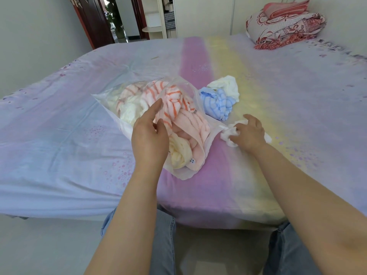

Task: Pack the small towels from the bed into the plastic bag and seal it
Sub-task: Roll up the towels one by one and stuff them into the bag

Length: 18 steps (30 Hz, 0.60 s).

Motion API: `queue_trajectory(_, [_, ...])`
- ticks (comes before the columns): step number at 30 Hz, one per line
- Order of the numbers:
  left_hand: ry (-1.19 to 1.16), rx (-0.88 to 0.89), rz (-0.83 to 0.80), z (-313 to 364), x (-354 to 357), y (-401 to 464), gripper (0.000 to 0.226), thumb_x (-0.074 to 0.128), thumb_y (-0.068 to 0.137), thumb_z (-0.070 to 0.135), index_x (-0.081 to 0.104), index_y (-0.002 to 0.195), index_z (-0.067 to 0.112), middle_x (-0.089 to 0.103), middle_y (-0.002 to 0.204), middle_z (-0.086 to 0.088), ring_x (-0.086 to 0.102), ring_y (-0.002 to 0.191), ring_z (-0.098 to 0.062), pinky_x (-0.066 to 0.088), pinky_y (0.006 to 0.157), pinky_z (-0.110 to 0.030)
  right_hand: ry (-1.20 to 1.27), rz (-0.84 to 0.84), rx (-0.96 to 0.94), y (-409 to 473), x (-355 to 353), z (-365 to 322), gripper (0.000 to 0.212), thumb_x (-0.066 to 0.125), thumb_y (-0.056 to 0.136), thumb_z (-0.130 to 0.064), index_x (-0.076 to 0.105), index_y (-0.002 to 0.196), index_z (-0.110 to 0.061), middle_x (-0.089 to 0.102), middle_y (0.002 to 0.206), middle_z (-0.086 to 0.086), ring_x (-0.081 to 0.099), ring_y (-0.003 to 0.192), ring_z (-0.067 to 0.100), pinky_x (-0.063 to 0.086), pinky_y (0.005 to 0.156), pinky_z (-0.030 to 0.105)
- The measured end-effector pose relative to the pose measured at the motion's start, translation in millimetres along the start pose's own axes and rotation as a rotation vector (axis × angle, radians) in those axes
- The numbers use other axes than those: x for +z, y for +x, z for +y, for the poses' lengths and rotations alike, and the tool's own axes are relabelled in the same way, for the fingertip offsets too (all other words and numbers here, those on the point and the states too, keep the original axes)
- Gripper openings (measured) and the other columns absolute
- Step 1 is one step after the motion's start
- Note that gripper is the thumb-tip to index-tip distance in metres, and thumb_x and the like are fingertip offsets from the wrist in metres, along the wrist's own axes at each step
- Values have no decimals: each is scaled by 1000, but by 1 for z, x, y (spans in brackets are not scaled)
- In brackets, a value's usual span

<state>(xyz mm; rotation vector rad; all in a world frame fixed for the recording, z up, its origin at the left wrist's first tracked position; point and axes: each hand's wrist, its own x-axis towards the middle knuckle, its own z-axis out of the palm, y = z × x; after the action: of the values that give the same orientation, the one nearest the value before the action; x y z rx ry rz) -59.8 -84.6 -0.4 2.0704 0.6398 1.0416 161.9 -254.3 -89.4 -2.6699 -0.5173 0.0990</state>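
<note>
On the bed [278,96], spread with a pastel sheet of lilac, pink and yellow bands, lies a clear plastic bag [188,173] with its mouth turned toward the person. It is already stuffed with several small towels: an orange-striped towel [174,102] near the top, a plain pink towel [190,128] spilling toward the opening, a pale yellow towel [180,153] at the mouth, and a cream towel [129,112] deeper in on the far left.

The left hand [150,135] sits at the near left side of the bag, thumb and fingers pinching the thin plastic edge, with the forefinger stretched forward over the striped cloth.

The right hand [248,133] rests on the sheet just to the right of the bag, its fingers curled round a crumpled white towel [228,134], which shows on both sides of the hand.

Two more towels wait loose on the bed just beyond the bag's right side: a blue towel [216,104], bunched, and a pale cream-white towel [228,86] touching it on its far side.

At the far right corner of the bed sits a folded red-patterned quilt [284,28] with a pink folded blanket [286,7] on top. The person's jeans-clad knees [164,235] press against the near edge of the mattress.
</note>
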Motion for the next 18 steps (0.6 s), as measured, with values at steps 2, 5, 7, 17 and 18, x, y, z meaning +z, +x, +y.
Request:
queue_trajectory(2, [8,15,3,-2,-3,1,48,48,95,9,55,134,35,59,109,28,58,82,-10,48,80,-22,97,-75,45,9,7,8,39,64,84,-23,60,123,-18,8,158,5,6,147,26,19,114,37])
queue_trajectory(5, [31,41,30,-3,-8,0,47,49,94,10,54,133,36,58,110,29,57,80,-8,43,73,-12,330,-260,72,24,0,14,31,57,79,-1,59,110,3,50,116,8,48,112,22,39,91,33])
queue_trajectory(7, [59,91,69,-3,-10,-5,47,50,93,10,50,133,35,55,112,29,57,85,-10,40,72,-15,364,-262,59,26,-7,16,24,58,72,0,63,96,2,57,95,7,55,92,22,46,81,36])
queue_trajectory(17, [169,177,326,-30,-8,-29,42,64,86,20,55,126,13,48,140,-6,39,128,-24,18,107,-15,1236,-231,-296,-126,-33,-19,59,57,66,-6,48,122,-23,60,111,-6,62,92,1,51,73,15])
queue_trajectory(18, [145,153,328,-32,-8,-31,50,66,84,20,51,131,14,40,147,-7,33,133,-22,16,110,-15,1192,-291,-341,-135,-35,-27,59,57,65,-5,49,120,-24,60,110,-6,62,92,-2,50,74,14])
